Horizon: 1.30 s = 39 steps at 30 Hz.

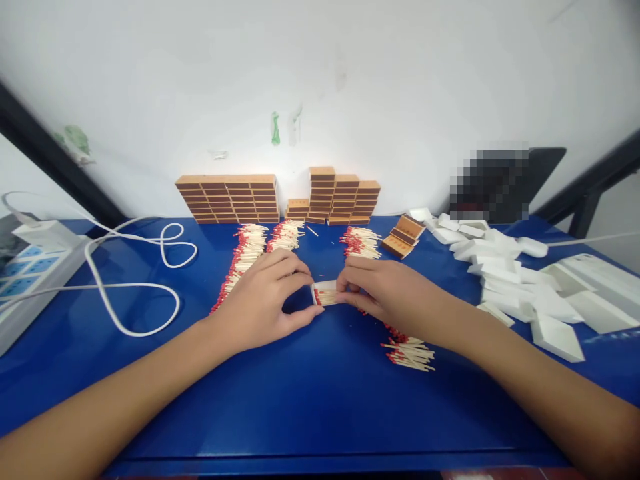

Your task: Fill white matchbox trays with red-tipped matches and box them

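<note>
A small white matchbox tray (pixel 325 285) lies in front of me with red-headed matches (pixel 327 297) in it. My left hand (pixel 273 297) steadies its left end, thumb at the near corner and fingertips at the far one. At the right end, my right hand (pixel 385 287) has its fingers closed over the match sticks; its fingertips hide that end of the tray. Partly under my right forearm lies a loose heap of matches (pixel 413 353). Beyond my left hand runs a long row of matches (pixel 250 247), with a shorter row (pixel 286 235) beside it.
Stacked matchboxes (pixel 227 200) line the wall, with a second stack (pixel 345 197) to their right. More matches (pixel 361 241) and a few loose boxes (pixel 404 235) lie before it. White trays (pixel 505 273) pile up at right. A white cable (pixel 135 287) and power strip (pixel 40 273) occupy the left.
</note>
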Tool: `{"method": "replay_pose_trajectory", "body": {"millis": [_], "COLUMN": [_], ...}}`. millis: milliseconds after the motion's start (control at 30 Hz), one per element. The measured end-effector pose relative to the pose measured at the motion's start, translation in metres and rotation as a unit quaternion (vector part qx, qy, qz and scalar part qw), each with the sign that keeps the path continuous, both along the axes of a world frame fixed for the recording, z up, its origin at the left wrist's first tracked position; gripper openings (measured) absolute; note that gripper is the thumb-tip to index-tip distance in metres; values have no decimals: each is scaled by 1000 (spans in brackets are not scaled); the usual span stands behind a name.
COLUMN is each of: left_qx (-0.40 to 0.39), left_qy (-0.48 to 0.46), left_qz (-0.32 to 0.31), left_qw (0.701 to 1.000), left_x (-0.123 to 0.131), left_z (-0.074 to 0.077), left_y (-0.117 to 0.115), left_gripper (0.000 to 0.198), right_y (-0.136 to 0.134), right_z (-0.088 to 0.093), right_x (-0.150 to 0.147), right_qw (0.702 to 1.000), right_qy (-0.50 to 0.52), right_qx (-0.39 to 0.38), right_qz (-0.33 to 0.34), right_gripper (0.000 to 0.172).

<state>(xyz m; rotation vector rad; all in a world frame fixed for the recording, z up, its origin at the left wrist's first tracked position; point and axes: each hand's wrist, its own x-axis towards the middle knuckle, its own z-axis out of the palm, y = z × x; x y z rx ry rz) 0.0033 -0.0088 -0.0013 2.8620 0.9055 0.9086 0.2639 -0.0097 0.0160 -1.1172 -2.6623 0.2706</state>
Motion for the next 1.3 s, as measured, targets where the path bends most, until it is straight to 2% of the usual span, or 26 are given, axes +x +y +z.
{"method": "replay_pose_trajectory", "body": {"millis": [267, 400, 500, 600, 800, 1067, 1300], "left_qx": [-3, 2, 6, 8, 11, 7, 8], "left_qy": [2, -2, -4, -3, -6, -1, 0], "left_qz": [-1, 0, 2, 6, 2, 5, 5], "left_qw": [1000, 1000, 1000, 1000, 1000, 1000, 1000], "left_x": [0, 0, -1, -1, 0, -2, 0], "left_z": [0, 0, -1, -2, -1, -3, -2], "left_y": [0, 1, 1, 2, 2, 2, 2], "left_gripper": [21, 21, 21, 21, 20, 23, 22], "right_y": [3, 17, 31, 42, 47, 44, 32], "right_z": [3, 8, 8, 4, -2, -3, 1], "right_x": [5, 18, 34, 45, 43, 35, 27], "right_qw": [999, 993, 985, 985, 995, 993, 997], "right_qy": [38, 81, 60, 19, 18, 0, 46], "right_qx": [4, 64, 112, 90, -17, -22, -15], "right_qz": [10, -51, -114, -143, -98, -112, -64], "right_gripper": [12, 17, 18, 16, 16, 17, 19]}}
